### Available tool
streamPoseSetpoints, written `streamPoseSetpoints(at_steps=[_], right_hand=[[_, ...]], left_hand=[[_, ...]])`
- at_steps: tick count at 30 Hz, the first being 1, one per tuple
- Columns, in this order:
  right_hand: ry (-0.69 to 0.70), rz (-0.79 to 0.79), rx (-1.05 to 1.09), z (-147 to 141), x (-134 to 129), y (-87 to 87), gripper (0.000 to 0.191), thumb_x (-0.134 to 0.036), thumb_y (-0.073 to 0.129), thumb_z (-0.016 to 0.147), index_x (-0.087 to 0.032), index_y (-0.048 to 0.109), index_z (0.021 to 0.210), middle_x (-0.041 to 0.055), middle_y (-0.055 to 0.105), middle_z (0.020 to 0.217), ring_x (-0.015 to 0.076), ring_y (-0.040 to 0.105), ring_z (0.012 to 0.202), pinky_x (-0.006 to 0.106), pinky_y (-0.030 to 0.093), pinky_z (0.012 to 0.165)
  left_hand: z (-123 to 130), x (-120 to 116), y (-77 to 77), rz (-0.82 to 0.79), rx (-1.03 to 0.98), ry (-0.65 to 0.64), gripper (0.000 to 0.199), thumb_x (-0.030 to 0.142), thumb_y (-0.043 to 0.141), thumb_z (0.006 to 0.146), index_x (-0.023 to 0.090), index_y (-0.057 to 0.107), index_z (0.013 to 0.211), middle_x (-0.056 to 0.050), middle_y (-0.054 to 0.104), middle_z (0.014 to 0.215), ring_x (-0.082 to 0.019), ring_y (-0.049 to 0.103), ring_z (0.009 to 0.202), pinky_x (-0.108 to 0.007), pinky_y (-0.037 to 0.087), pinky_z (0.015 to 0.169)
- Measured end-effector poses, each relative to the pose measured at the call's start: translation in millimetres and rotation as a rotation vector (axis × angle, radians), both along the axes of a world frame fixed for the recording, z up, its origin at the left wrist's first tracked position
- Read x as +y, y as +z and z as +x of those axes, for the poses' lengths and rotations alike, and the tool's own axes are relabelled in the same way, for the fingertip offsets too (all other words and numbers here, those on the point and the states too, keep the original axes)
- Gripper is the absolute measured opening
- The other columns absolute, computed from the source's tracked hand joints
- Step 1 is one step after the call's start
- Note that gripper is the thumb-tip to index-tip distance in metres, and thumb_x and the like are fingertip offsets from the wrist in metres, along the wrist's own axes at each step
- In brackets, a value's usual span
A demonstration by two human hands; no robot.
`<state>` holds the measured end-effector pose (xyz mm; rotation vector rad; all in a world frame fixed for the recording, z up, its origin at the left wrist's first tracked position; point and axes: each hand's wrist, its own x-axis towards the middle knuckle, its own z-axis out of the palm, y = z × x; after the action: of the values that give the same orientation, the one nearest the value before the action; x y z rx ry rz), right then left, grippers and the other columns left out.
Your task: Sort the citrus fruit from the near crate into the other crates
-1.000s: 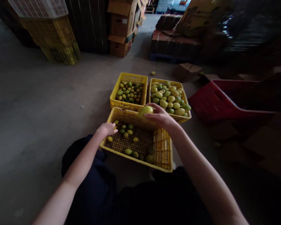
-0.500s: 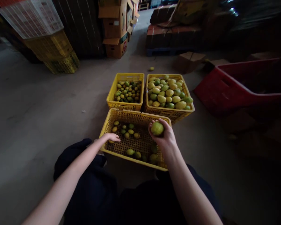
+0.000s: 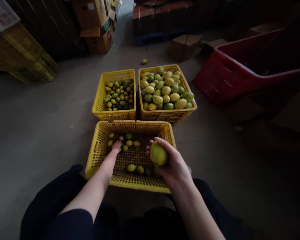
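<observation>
My right hand (image 3: 173, 163) is closed around a large yellow-green lemon (image 3: 159, 153), held above the right side of the near yellow crate (image 3: 137, 188). Inside that crate, my left hand (image 3: 116, 146) reaches down with its fingers apart among a loose group of lemons. It is nearest to a yellow lemon (image 3: 125, 148) and a small greenish one (image 3: 121, 138); its fingertips are partly hidden. A green lemon (image 3: 129, 136) lies just beyond it. More lemons, among them a yellow-green one (image 3: 131, 167), lie along the crate's near side, some partly covered by my right hand.
Behind the near crate stand a yellow crate (image 3: 97, 96) of small lemons and another yellow crate (image 3: 193, 106) heaped with larger ones. A red bin (image 3: 215, 78) is at the right. Stacked crates (image 3: 27, 56) and cardboard boxes (image 3: 98, 40) stand further back. One lemon (image 3: 144, 61) lies on the floor.
My left hand has moved from the crate's left edge further in, down among the lemons. My right hand still holds its lemon. The view has shifted, bringing the crates leftward.
</observation>
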<state>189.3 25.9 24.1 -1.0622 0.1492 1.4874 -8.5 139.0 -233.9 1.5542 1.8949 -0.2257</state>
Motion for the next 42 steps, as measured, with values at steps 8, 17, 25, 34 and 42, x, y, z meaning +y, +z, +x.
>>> streamPoseSetpoints(at_steps=[8,17,25,34,42], right_hand=[[-0.002,0.013,0.001,-1,0,0.2,0.027,-0.023,0.082,0.052,-0.015,0.067,0.074,0.0006,0.069,0.073,0.0116,0.059,0.057,0.026,0.049,0.056],[0.084,0.060,0.045,-18,-2,11.1,0.011,-0.017,0.071,0.063,-0.015,0.063,0.071,0.0000,0.066,0.064,0.0118,0.059,0.052,0.023,0.049,0.049],[0.070,0.097,0.135,-28,-10,31.1,0.012,-0.022,0.051,0.080,-0.017,0.060,0.074,0.0028,0.066,0.063,0.0148,0.062,0.056,0.025,0.053,0.048],[0.207,0.154,0.136,-54,-14,9.4,0.017,-0.029,0.057,0.083,-0.013,0.064,0.082,0.0044,0.069,0.065,0.0127,0.061,0.051,0.019,0.046,0.039],[0.267,0.251,0.150,-59,-27,12.1,0.017,-0.031,0.063,0.077,-0.014,0.064,0.079,0.0053,0.068,0.067,0.0140,0.060,0.051,0.019,0.044,0.037]], left_hand=[[4,-26,8.3,-0.056,-0.219,0.281,0.041,0.025,0.077,0.069,0.010,0.059,0.103,-0.026,0.057,0.122,-0.042,0.039,0.130,-0.047,0.033,0.097],[-15,-21,91.9,-0.116,-0.870,0.446,0.013,0.015,0.065,0.075,0.018,0.053,0.072,-0.005,0.065,0.081,-0.021,0.062,0.091,-0.032,0.044,0.084],[-46,-33,233.5,-0.305,-1.631,0.395,0.041,0.031,0.053,0.078,0.006,0.061,0.109,-0.014,0.070,0.095,-0.021,0.067,0.081,-0.038,0.049,0.087],[-22,-94,247.0,-0.169,-1.739,0.450,0.038,0.047,0.059,0.086,0.009,0.065,0.090,-0.005,0.066,0.074,-0.008,0.055,0.051,-0.024,0.052,0.060],[-16,-107,268.3,-0.211,-1.750,0.391,0.047,0.058,0.056,0.084,0.011,0.062,0.079,0.000,0.058,0.062,-0.004,0.042,0.037,-0.022,0.043,0.045]])
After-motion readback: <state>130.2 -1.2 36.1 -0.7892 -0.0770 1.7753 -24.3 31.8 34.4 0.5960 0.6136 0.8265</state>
